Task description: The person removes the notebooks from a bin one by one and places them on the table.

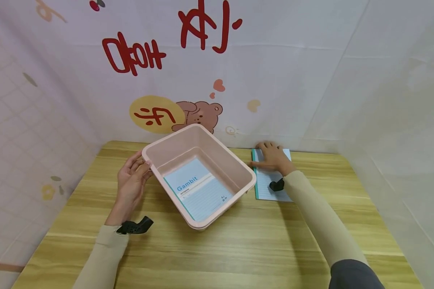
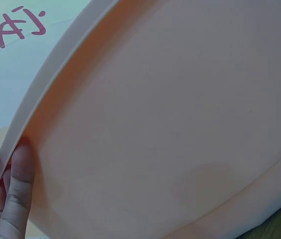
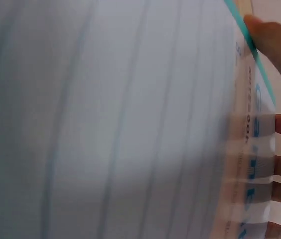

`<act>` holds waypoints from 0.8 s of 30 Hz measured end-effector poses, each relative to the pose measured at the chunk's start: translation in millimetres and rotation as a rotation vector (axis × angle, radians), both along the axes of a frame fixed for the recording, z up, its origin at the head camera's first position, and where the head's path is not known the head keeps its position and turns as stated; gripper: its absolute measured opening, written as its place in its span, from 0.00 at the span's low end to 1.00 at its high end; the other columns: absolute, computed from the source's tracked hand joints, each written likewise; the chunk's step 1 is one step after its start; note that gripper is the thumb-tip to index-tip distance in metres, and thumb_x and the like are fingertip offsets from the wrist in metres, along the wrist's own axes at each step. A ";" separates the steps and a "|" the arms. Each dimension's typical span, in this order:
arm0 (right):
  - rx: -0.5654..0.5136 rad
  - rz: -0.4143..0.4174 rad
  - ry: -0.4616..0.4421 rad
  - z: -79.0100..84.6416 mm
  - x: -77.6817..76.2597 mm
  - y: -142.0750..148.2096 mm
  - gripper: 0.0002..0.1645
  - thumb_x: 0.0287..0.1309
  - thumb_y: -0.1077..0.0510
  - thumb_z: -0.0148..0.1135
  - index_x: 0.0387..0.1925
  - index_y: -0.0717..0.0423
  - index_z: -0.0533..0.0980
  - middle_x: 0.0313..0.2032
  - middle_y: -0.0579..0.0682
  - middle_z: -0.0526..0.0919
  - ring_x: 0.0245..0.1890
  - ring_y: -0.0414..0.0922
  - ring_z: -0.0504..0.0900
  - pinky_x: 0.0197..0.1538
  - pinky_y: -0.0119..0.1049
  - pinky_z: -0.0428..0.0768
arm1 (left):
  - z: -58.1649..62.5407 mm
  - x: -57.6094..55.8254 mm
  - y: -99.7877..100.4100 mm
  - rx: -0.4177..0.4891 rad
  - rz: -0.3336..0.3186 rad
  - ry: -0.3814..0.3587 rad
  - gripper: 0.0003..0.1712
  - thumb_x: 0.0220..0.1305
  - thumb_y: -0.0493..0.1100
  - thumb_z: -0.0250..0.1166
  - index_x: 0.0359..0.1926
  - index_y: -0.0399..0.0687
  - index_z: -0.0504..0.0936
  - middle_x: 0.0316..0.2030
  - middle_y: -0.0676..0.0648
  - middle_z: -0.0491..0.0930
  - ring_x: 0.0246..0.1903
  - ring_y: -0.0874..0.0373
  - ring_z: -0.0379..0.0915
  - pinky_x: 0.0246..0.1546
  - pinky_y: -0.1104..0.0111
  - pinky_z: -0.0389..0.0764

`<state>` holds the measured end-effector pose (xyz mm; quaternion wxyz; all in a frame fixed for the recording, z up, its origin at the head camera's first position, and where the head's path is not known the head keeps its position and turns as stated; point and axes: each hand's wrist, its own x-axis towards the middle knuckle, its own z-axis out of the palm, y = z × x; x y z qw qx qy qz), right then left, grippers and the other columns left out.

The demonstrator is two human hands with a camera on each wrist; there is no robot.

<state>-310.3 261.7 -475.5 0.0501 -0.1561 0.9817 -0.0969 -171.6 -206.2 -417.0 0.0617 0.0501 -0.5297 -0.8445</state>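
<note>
My left hand [image 1: 130, 180] pinches the left rim of a pale pink plastic basin [image 1: 224, 154], thumb on one side of the rim and fingers on the other. The basin is tilted, its opening facing me. Inside it lies a light blue notebook [image 1: 199, 188] printed "Gambit". In the left wrist view, the basin's wall [image 2: 155, 109] fills most of the picture. On the table's far right part lies a second notebook [image 1: 271, 188] with a teal spine. Over its far end rests my right hand [image 1: 273, 156], fingers spread, thumb by the spine. The palm hides part of the cover.
The wooden table [image 1: 238, 253] meets a white cloth backdrop [image 1: 293, 80] with red lettering and a cartoon bear. White cloth also hangs at the left and right. A black wrist mount [image 1: 135, 226] sits on the left wrist, another [image 1: 276, 185] at the right.
</note>
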 end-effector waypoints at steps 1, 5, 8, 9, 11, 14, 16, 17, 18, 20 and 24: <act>0.002 0.007 0.005 0.7 0.0 -0.9 0.49 0.57 0.24 0.64 0.67 0.52 0.69 0.68 0.59 0.71 0.72 0.63 0.64 0.64 0.70 0.67 | 0.2 0.2 -0.2 0.000 0.002 0.000 0.33 0.68 0.33 0.66 0.72 0.39 0.66 0.51 0.46 0.76 0.43 0.60 0.82 0.42 0.75 0.88; -0.007 0.012 -0.007 4.2 1.7 -2.7 0.46 0.62 0.28 0.63 0.69 0.54 0.68 0.68 0.59 0.71 0.71 0.62 0.64 0.65 0.69 0.67 | 0.6 0.5 -1.3 0.001 0.001 0.003 0.34 0.68 0.33 0.66 0.72 0.39 0.65 0.50 0.46 0.75 0.42 0.60 0.83 0.42 0.75 0.88; -0.030 -0.002 -0.019 7.1 5.8 -2.7 0.45 0.64 0.31 0.62 0.70 0.55 0.67 0.69 0.59 0.70 0.71 0.62 0.64 0.66 0.69 0.68 | 0.7 0.5 -1.8 0.001 -0.005 0.004 0.34 0.68 0.32 0.66 0.72 0.39 0.65 0.50 0.46 0.75 0.42 0.60 0.83 0.42 0.75 0.88; -0.039 -0.004 -0.019 8.0 7.5 -2.5 0.45 0.65 0.31 0.62 0.70 0.56 0.67 0.70 0.59 0.69 0.71 0.63 0.65 0.66 0.70 0.68 | 0.7 0.5 -1.9 0.001 -0.006 0.004 0.34 0.68 0.32 0.66 0.72 0.39 0.65 0.50 0.46 0.75 0.42 0.60 0.82 0.42 0.75 0.88; -0.058 -0.003 -0.011 9.9 11.2 -1.8 0.45 0.66 0.31 0.61 0.71 0.56 0.67 0.71 0.60 0.68 0.71 0.64 0.65 0.66 0.71 0.68 | 0.8 0.3 -1.5 0.002 -0.007 0.004 0.34 0.68 0.32 0.66 0.72 0.39 0.65 0.50 0.46 0.75 0.42 0.61 0.82 0.42 0.75 0.88; -0.084 0.004 0.003 12.0 16.4 -1.5 0.46 0.66 0.31 0.60 0.73 0.54 0.65 0.73 0.60 0.65 0.71 0.65 0.65 0.67 0.73 0.67 | 0.7 0.0 -1.3 0.009 -0.008 0.004 0.34 0.68 0.32 0.66 0.72 0.39 0.65 0.49 0.46 0.75 0.42 0.61 0.83 0.42 0.75 0.88; -0.095 0.011 0.013 14.6 19.4 -2.0 0.47 0.66 0.29 0.59 0.75 0.53 0.63 0.74 0.60 0.64 0.71 0.66 0.64 0.67 0.74 0.66 | 0.5 -0.1 -1.2 0.013 -0.006 0.004 0.34 0.68 0.32 0.67 0.72 0.38 0.66 0.49 0.46 0.76 0.42 0.61 0.83 0.41 0.75 0.88; -0.098 0.014 0.017 16.1 20.7 -2.8 0.48 0.66 0.29 0.58 0.76 0.52 0.62 0.74 0.60 0.64 0.71 0.66 0.64 0.68 0.74 0.65 | 0.5 -0.1 -1.2 0.014 -0.005 0.003 0.34 0.68 0.32 0.67 0.72 0.38 0.66 0.49 0.46 0.76 0.42 0.61 0.83 0.41 0.75 0.88; -0.103 0.015 0.026 18.1 22.0 -3.8 0.48 0.66 0.29 0.58 0.76 0.51 0.62 0.74 0.60 0.65 0.71 0.66 0.64 0.67 0.74 0.66 | 0.4 -0.1 -1.3 0.012 -0.004 0.001 0.34 0.68 0.32 0.67 0.71 0.38 0.66 0.50 0.46 0.76 0.42 0.60 0.83 0.42 0.75 0.88; -0.115 0.021 0.043 23.2 24.5 -6.3 0.48 0.66 0.29 0.58 0.76 0.50 0.62 0.73 0.60 0.66 0.71 0.65 0.65 0.68 0.72 0.66 | 0.3 0.0 -1.5 0.009 -0.003 0.001 0.34 0.68 0.32 0.67 0.71 0.39 0.66 0.50 0.47 0.77 0.42 0.60 0.83 0.42 0.75 0.88; -0.143 0.032 0.082 35.0 29.6 -11.0 0.49 0.65 0.29 0.59 0.76 0.51 0.62 0.72 0.59 0.68 0.70 0.64 0.66 0.67 0.70 0.68 | 0.0 -0.1 -1.4 0.003 -0.003 0.002 0.33 0.68 0.33 0.66 0.71 0.38 0.66 0.50 0.47 0.77 0.43 0.60 0.84 0.42 0.75 0.88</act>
